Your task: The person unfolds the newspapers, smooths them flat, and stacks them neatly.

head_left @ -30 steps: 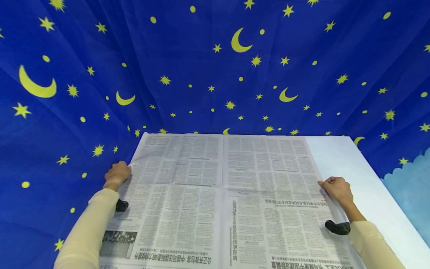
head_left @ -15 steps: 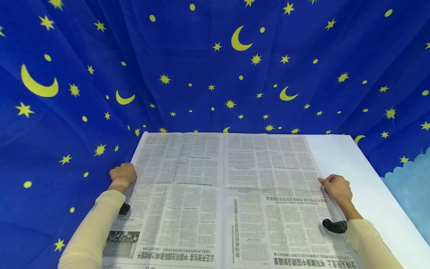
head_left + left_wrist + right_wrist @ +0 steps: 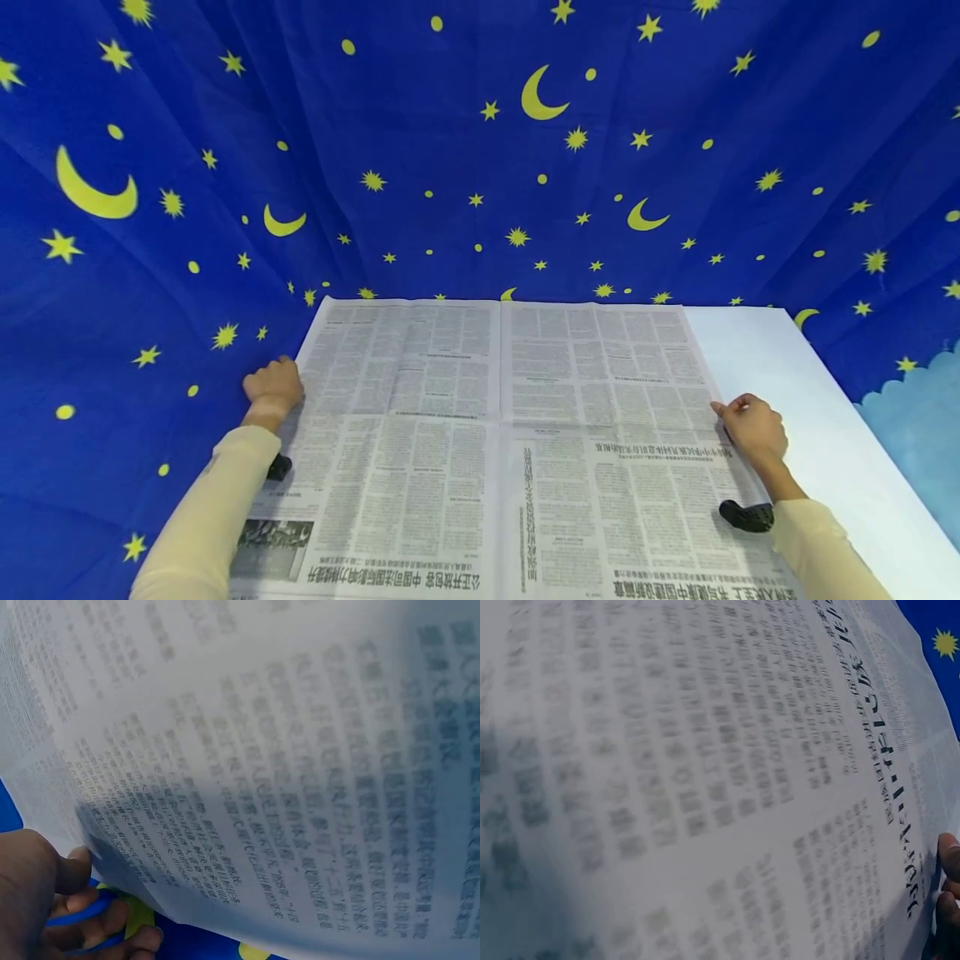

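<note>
A large newspaper sheet [image 3: 420,450] lies spread over the white tabletop, its print upside down in the head view and a fold running down its middle. At its left edge my left hand [image 3: 275,389] grips the paper; in the left wrist view the thumb [image 3: 73,870] touches the sheet near its border and the other fingers curl beside it. My right hand [image 3: 753,427] pinches the right edge between thumb and forefinger. Those fingertips [image 3: 949,859] barely show at the border of the right wrist view.
White tabletop [image 3: 772,358] shows to the right of the newspaper. A blue curtain [image 3: 450,142] with yellow moons and stars hangs behind the table and along its sides. Black wrist-worn devices [image 3: 746,516] sit over the paper below each wrist.
My left hand has shifted slightly right, and the paper's left edge near it has moved inward. The right hand stays almost in place on the right edge.
</note>
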The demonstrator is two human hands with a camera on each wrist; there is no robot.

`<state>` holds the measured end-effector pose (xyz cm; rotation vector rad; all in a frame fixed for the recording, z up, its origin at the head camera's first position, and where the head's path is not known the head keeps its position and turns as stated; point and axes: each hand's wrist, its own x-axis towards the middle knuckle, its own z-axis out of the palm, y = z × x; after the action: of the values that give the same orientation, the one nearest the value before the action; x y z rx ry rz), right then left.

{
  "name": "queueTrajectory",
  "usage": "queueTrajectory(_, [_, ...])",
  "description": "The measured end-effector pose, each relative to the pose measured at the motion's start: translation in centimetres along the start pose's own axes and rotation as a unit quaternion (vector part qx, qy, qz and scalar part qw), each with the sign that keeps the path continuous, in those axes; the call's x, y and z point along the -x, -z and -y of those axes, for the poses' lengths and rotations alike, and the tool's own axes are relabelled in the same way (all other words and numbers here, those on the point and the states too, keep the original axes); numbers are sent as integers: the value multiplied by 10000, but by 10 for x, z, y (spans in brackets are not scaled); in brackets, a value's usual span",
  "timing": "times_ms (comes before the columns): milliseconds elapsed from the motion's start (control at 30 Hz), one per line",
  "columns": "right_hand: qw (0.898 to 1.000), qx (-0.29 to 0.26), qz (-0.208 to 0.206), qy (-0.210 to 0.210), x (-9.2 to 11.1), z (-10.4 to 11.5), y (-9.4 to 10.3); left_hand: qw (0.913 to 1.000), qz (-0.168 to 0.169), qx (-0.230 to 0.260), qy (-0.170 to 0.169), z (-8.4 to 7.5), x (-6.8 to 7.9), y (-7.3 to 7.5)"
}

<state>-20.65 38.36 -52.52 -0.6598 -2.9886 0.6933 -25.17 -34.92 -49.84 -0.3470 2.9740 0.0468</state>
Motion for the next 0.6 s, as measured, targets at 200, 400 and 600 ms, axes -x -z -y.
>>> queueTrajectory(200, [9992,24,-254,311,-2,4,-2,9993,-187,319,-71,2,-2,0])
queueTrajectory(400, [9973,-18,-461,570,-5,11,-8,9982,-24,596,84,6,-2,-4])
queueTrajectory(600, [9898,47,-778,1193,-9,18,-11,9948,-319,971,47,4,0,-12])
